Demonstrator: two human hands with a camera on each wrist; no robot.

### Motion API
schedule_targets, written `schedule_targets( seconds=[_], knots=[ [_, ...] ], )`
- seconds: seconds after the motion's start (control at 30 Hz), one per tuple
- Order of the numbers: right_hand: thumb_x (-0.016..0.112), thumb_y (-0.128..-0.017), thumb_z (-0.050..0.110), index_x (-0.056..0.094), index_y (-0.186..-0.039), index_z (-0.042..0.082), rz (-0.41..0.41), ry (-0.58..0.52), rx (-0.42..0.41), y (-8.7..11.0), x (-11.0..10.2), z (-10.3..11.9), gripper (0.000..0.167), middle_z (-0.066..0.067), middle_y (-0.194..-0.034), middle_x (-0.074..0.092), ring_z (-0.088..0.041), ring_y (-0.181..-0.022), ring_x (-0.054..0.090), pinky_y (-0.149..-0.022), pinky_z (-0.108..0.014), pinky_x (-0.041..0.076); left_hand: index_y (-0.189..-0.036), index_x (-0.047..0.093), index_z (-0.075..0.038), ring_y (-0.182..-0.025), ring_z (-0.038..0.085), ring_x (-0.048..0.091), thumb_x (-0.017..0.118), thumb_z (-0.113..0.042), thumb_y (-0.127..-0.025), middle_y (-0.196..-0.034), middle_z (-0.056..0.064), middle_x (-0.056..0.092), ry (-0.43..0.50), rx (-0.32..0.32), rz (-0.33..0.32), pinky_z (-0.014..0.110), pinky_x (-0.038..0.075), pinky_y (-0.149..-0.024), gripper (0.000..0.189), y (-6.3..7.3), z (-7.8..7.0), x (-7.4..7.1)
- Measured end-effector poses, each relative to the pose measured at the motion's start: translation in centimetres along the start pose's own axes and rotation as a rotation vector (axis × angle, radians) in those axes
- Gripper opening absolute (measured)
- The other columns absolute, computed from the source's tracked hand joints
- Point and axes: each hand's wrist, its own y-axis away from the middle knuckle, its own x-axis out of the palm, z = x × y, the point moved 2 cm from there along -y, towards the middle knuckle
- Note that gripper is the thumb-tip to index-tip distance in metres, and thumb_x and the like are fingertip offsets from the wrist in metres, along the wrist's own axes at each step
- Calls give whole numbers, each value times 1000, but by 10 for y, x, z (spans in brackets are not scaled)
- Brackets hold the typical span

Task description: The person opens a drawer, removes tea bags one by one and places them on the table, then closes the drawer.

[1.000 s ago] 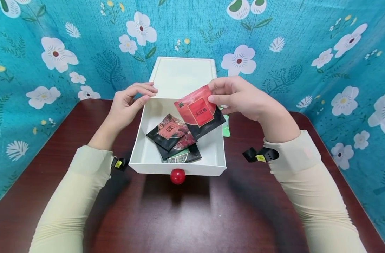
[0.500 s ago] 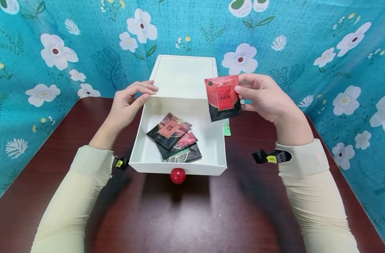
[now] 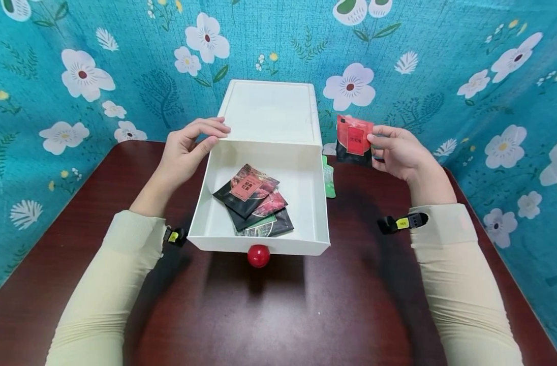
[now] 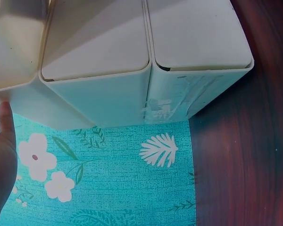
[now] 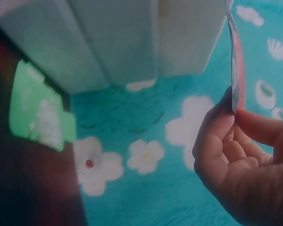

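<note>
White plastic cabinet (image 3: 271,112) is standing, drawer (image 3: 297,247) open.
Left hand (image 3: 185,151) is resting loosely at its left corner; right hand (image 3: 404,155) is pinching a flat red-and-black square sachet (image 3: 354,141) by one edge, right of the cabinet; a slackening pinch could drop it.

From here the left hand (image 4: 2,157) has its fingertips against a pale, three-section drawer unit (image 4: 99,101); flowered teal cloth (image 4: 113,183) lies beyond, the dark reddish bench (image 4: 240,174) alongside.
</note>
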Motion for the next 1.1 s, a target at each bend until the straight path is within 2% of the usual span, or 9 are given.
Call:
schedule_targets(
  seconds=[0.23,0.43,0.6,0.67,0.87,0.93,1.1],
  knots=[
    [61,-98,27,61,-103,23,-39,1,112,-18,-18,-17,7,9,-103,60,-10,-76,54,-66,-23,50,-104,70,9,-129,15,57,60,-3,-97,-111,-15,71,2,20,-3,24,47,-108,17,0,-2,0],
    [56,-101,30,52,-117,24,-83,132,182,-39,-25,-24,18,8,-111,53,-9,-85,53,-70,-20,51,-104,69,11,-129,18,57,60,2,-96,-111,-15,71,15,35,-11,24,48,-106,15,-1,-2,-2],
    [49,-104,29,50,-118,24,-125,224,209,-52,-32,-37,15,9,-94,57,-7,-77,51,-71,-19,50,-104,70,10,-130,18,57,60,1,-96,-111,-15,71,10,28,-5,24,48,-106,16,-1,0,-2],
    [48,-104,28,50,-122,22,-141,241,228,-56,-36,-46,18,9,-91,57,-7,-75,50,-71,-19,51,-105,70,10,-129,18,57,60,1,-96,-111,-15,71,4,26,-6,23,49,-105,16,-1,1,-2],
    [45,-106,27,36,-148,12,-199,330,293,-67,-48,-72,46,0,-108,48,-10,-84,50,-72,-18,53,-104,70,10,-130,18,57,60,-1,-97,-111,-16,71,11,19,7,24,49,-105,16,-2,3,-1],
    [44,-106,25,33,-151,9,-214,359,305,-70,-52,-78,49,-2,-112,45,-12,-87,49,-72,-19,53,-104,69,10,-130,18,56,60,-2,-97,-111,-16,71,13,17,10,24,48,-106,17,-2,3,-1],
    [44,-106,21,36,-148,7,-238,375,322,-75,-58,-87,45,-3,-113,46,-13,-88,48,-71,-21,52,-105,70,9,-131,18,56,60,-3,-97,-111,-16,70,11,7,6,25,46,-109,18,-1,2,-1]
  ],
)
